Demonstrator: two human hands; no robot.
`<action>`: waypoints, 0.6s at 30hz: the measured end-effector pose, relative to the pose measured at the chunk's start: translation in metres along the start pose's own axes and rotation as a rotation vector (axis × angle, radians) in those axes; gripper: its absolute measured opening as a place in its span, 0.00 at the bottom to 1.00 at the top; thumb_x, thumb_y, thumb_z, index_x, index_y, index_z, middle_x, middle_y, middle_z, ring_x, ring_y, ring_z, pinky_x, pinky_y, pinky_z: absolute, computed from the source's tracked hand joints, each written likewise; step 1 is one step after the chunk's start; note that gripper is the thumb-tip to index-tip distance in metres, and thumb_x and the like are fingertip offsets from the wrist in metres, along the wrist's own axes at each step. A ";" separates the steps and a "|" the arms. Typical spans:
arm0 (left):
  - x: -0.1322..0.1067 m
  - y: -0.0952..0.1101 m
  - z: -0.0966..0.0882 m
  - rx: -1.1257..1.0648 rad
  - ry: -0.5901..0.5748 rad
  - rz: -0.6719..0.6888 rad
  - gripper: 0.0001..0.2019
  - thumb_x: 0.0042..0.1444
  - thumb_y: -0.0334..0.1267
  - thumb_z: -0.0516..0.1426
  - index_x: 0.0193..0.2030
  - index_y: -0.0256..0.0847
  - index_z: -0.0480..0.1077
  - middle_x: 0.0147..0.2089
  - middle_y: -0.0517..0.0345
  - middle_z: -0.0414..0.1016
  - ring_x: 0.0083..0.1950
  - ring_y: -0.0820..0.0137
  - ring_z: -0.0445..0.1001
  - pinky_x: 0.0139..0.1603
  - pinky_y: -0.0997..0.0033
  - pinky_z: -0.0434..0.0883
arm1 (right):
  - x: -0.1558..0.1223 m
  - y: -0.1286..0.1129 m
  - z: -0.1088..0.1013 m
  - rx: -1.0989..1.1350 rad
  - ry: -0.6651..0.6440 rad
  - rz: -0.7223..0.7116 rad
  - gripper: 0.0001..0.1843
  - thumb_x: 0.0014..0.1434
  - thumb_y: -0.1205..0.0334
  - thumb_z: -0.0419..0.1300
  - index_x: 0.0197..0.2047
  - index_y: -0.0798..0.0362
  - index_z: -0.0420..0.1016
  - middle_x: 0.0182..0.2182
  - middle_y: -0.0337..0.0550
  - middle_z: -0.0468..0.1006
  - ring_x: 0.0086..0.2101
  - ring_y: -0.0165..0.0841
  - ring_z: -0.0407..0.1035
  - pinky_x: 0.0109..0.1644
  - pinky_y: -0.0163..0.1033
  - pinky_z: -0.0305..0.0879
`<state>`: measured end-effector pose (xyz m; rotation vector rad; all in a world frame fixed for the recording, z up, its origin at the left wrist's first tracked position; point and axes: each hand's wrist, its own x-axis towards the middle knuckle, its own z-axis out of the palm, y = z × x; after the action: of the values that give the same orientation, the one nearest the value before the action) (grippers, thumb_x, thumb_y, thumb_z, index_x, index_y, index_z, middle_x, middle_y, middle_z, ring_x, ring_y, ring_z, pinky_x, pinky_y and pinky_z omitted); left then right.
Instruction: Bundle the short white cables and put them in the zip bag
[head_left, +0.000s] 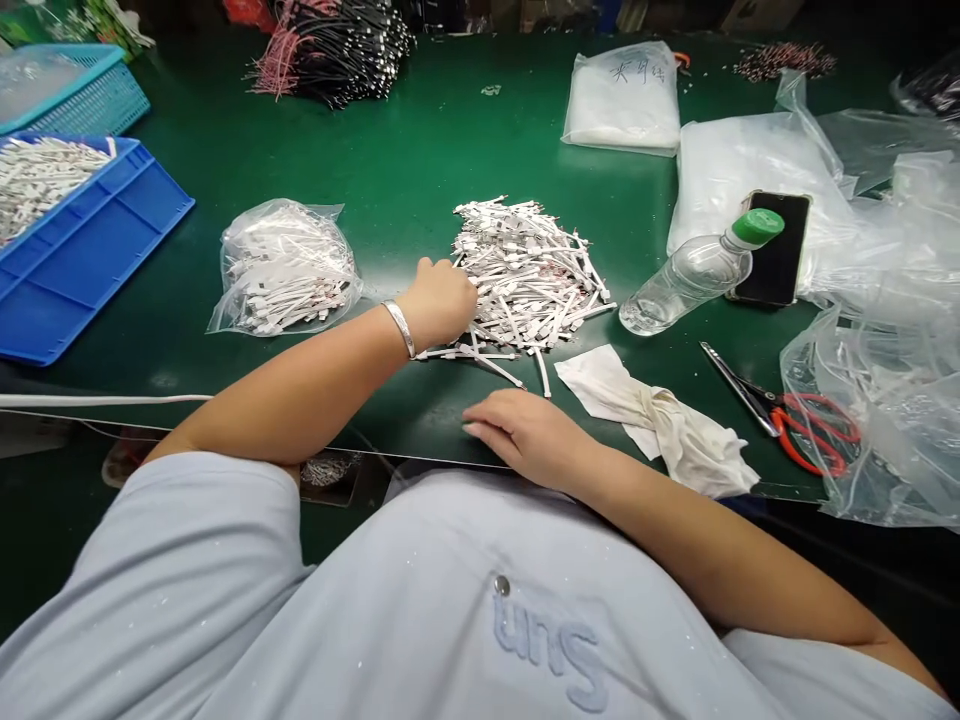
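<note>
A heap of small white stick-like parts [529, 272] lies on the green table in front of me. My left hand [439, 303], with a silver bangle on the wrist, is curled closed at the heap's left edge, touching the parts; what its fingers hold is hidden. My right hand [525, 432] rests flat near the table's front edge, fingers stretched out and together, holding nothing. A few loose white parts [487, 360] lie between the two hands.
A clear bag of the same white parts [283, 268] lies left of the heap. Blue trays [82, 240] at far left. A water bottle [697, 272], phone [776, 250], white cloth [667, 420], red-handled scissors [787, 415] and plastic bags [885, 400] are on the right. Black cable bundles [337, 45] lie at the back.
</note>
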<state>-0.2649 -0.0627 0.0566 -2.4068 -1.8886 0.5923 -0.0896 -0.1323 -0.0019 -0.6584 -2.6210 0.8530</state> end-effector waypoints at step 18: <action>0.014 -0.010 0.022 -0.117 0.134 0.039 0.14 0.59 0.34 0.49 0.46 0.36 0.73 0.52 0.39 0.72 0.57 0.51 0.68 0.48 0.59 0.65 | 0.057 0.043 -0.003 -0.601 -0.023 0.101 0.21 0.68 0.57 0.47 0.54 0.59 0.72 0.53 0.56 0.73 0.45 0.42 0.69 0.46 0.43 0.63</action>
<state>-0.2781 -0.0516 0.0348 -2.4891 -1.8754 0.3212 -0.1226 -0.0709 -0.0179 -0.9320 -2.8876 0.0723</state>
